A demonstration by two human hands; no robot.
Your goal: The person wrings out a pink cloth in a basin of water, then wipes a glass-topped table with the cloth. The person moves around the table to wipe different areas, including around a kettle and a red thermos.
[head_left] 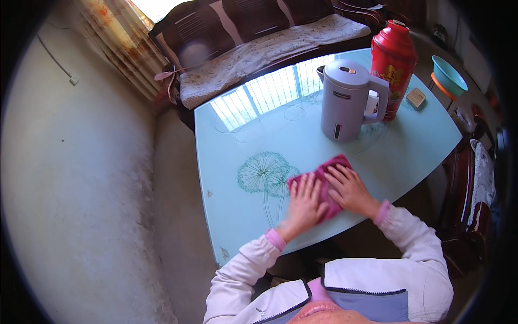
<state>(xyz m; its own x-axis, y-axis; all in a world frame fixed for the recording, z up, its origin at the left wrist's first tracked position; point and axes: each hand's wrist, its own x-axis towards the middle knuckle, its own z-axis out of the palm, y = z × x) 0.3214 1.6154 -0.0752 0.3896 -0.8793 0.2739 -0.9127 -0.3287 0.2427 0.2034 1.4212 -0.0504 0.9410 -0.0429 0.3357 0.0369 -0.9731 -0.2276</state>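
A folded magenta cloth (330,194) lies on the pale blue-green glass tabletop (384,166), close to the edge nearest me. My left hand (306,204) holds down the cloth's left side, its fingers pointing away from me. On the right side, my right hand (351,188) holds the cloth flat under spread fingers. The parts of the cloth beneath my palms are hidden. Just beyond it stands a grey-lilac electric kettle (344,105), spout to the left and handle to the right. Green flower prints (263,172) mark the glass to the left of my left hand.
A red thermos flask (394,60) stands behind the kettle, with a small tan box (415,97) to its right. Beyond the table is a wooden sofa with a patterned cushion (275,48). A teal basin (449,75) is at right, above a wooden chair (461,190). A wall (81,162) runs along the left.
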